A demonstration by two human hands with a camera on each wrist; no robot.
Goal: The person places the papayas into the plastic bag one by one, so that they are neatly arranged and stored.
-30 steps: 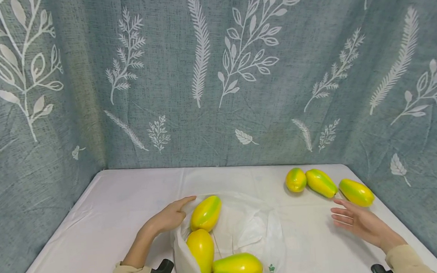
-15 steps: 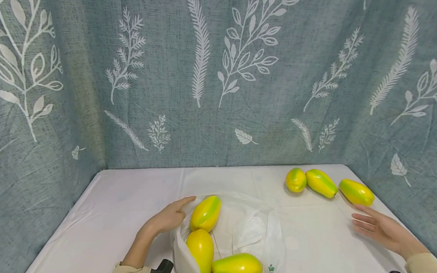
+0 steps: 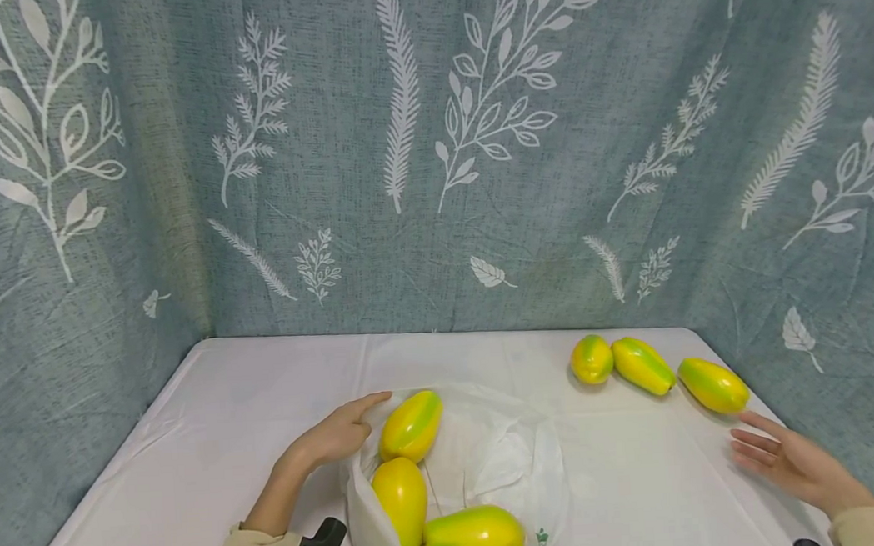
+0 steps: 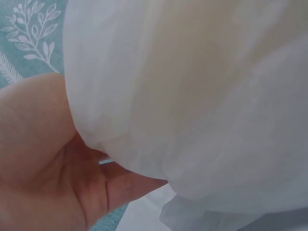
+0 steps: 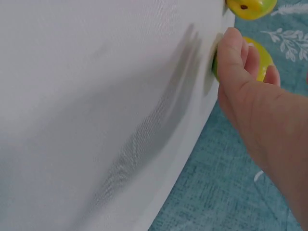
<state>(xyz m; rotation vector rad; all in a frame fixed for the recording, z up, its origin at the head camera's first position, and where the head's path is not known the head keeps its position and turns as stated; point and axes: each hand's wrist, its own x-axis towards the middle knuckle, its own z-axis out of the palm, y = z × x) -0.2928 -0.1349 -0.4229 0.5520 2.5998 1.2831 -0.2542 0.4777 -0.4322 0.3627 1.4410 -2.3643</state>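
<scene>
A white plastic bag [image 3: 550, 466] stands with its mouth open at the front middle of the table. Three yellow-green papayas lie inside: one papaya [image 3: 411, 427] at the back, another papaya [image 3: 402, 505] below it, a third papaya [image 3: 475, 534] in front. My left hand [image 3: 334, 434] grips the bag's left rim, index finger stretched along the edge; in the left wrist view the bag's film [image 4: 192, 96] hides its fingertips. My right hand [image 3: 801, 459], fingers loosely extended, holds nothing and hovers just in front of the rightmost papaya [image 3: 714, 385]. In the right wrist view, fingers partly cover that papaya [image 5: 262, 55].
Two more papayas, a rounded-looking papaya [image 3: 591, 360] and a longer papaya [image 3: 642, 366], lie at the back right of the white-covered table [image 3: 263, 384]. A teal leaf-patterned curtain [image 3: 430, 156] encloses the back and sides.
My right hand has moved to the right and toward me, from before the middle papaya to the front of the rightmost one. Left hand, bag and papayas have stayed put.
</scene>
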